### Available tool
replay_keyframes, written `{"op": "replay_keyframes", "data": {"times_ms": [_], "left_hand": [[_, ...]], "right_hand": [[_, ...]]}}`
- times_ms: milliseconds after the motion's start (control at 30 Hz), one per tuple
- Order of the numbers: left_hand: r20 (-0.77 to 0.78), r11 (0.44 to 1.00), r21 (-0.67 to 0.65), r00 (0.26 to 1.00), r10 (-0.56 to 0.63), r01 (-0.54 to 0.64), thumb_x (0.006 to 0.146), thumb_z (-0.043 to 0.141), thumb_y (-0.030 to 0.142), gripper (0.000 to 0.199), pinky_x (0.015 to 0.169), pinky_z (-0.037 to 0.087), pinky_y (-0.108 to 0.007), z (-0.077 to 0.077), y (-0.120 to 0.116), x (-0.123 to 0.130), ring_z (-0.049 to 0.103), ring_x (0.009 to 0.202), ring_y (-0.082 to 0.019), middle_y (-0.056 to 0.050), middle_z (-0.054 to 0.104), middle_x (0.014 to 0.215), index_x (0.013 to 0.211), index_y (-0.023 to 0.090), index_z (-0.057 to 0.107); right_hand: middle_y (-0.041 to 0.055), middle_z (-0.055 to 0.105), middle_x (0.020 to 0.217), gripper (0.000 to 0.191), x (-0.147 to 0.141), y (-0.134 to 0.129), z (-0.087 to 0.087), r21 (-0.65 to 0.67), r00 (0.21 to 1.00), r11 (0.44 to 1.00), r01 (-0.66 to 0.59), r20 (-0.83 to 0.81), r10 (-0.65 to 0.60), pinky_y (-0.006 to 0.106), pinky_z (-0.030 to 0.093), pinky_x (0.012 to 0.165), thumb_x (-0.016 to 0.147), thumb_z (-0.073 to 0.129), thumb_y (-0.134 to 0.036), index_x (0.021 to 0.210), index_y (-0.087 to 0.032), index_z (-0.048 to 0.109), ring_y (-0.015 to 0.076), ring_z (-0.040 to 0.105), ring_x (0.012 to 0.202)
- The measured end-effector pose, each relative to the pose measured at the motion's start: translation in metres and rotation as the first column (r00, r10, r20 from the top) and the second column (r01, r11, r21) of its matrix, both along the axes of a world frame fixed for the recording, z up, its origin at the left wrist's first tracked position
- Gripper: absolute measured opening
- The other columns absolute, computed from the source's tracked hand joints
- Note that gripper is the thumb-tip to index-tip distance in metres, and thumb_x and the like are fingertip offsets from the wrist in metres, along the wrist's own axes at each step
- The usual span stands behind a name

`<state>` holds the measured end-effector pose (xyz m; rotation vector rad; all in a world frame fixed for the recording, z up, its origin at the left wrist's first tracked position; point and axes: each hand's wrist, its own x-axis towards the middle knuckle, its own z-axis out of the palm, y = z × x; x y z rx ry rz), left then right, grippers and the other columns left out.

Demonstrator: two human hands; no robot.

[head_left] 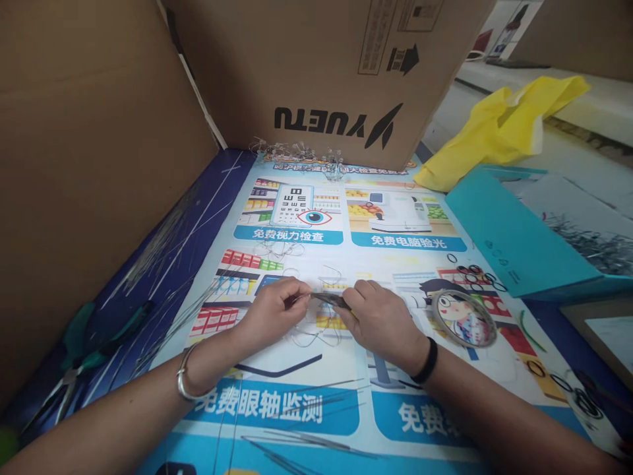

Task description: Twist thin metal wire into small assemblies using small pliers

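Over the middle of a printed poster, my left hand [277, 307] is closed in a pinch on a thin wire, most of it hidden by the fingers. My right hand [380, 316] wraps round a pair of dark pliers [330, 299], handles covered by the palm. The pliers' narrow tips point left and meet the wire at my left fingertips. Bent wire pieces [316, 336] lie beneath and around both hands. Straight thin wires [301, 439] rest on the poster nearer to me, and more wires [163, 247] lie to the left.
Green-handled pliers [76, 369] lie at the left. A roll of clear tape [465, 318] and several black rings [475, 274] are to the right. Cardboard walls [316, 79] stand behind and left. A teal box [524, 237] holding metal strands and a yellow bag [494, 132] are at the right.
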<state>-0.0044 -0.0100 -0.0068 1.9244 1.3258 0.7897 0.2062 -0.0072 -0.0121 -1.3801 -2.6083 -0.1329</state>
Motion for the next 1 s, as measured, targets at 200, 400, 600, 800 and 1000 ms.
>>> {"op": "replay_keyframes", "data": {"times_ms": [200,400,600,800,1000], "left_hand": [[-0.015,0.997,-0.041,0.997,-0.07,0.069,0.083,0.046,0.017,0.015,0.062,0.036,-0.022,0.0065,0.0032,-0.0015,0.048,0.065,-0.011,0.002,0.051,0.067,0.076,0.016,0.059],[0.003,0.983,-0.082,0.987,-0.163,0.162,0.087,0.044,0.021,0.017,0.064,0.037,-0.023,0.0076,0.0066,-0.0045,0.048,0.068,-0.012,0.002,0.051,0.069,0.08,0.017,0.059],[-0.009,0.978,-0.087,0.981,-0.193,0.191,0.088,0.043,0.019,0.017,0.065,0.036,-0.023,0.008,0.0073,-0.005,0.048,0.069,-0.012,0.002,0.051,0.07,0.077,0.017,0.057],[-0.023,0.975,-0.073,0.977,-0.21,0.208,0.087,0.043,0.018,0.017,0.065,0.035,-0.023,0.0081,0.0074,-0.0057,0.047,0.07,-0.012,0.002,0.05,0.07,0.075,0.017,0.055],[-0.001,0.969,-0.072,0.972,-0.237,0.236,0.088,0.043,0.018,0.017,0.066,0.035,-0.023,0.0075,0.008,-0.0068,0.048,0.071,-0.012,0.002,0.051,0.072,0.075,0.017,0.054]], "right_hand": [[0.0052,0.055,0.077,0.022,0.0028,0.0042,0.003,0.011,0.999,0.999,-0.051,0.005,0.051,0.029,0.027,0.062,0.087,0.047,-0.037,0.078,-0.019,0.057,0.019,0.047,0.075],[0.0055,0.054,0.077,0.023,0.0048,0.0057,0.0041,0.037,0.997,0.996,-0.079,0.025,0.078,0.029,0.026,0.062,0.088,0.046,-0.036,0.078,-0.019,0.057,0.0189,0.045,0.074],[0.005,0.054,0.076,0.023,0.0045,0.0078,0.0052,0.03,0.995,0.995,-0.093,0.039,0.092,0.029,0.024,0.061,0.088,0.045,-0.036,0.077,-0.019,0.056,0.0185,0.045,0.073],[0.005,0.054,0.078,0.021,0.0049,0.0085,0.0093,-0.004,0.992,0.995,-0.105,0.073,0.105,0.029,0.024,0.06,0.088,0.046,-0.037,0.079,-0.02,0.055,0.0184,0.045,0.074],[0.005,0.054,0.079,0.024,0.0053,0.0091,0.008,-0.012,0.99,0.993,-0.119,0.073,0.119,0.029,0.023,0.059,0.087,0.045,-0.04,0.079,-0.02,0.055,0.0183,0.045,0.074]]}}
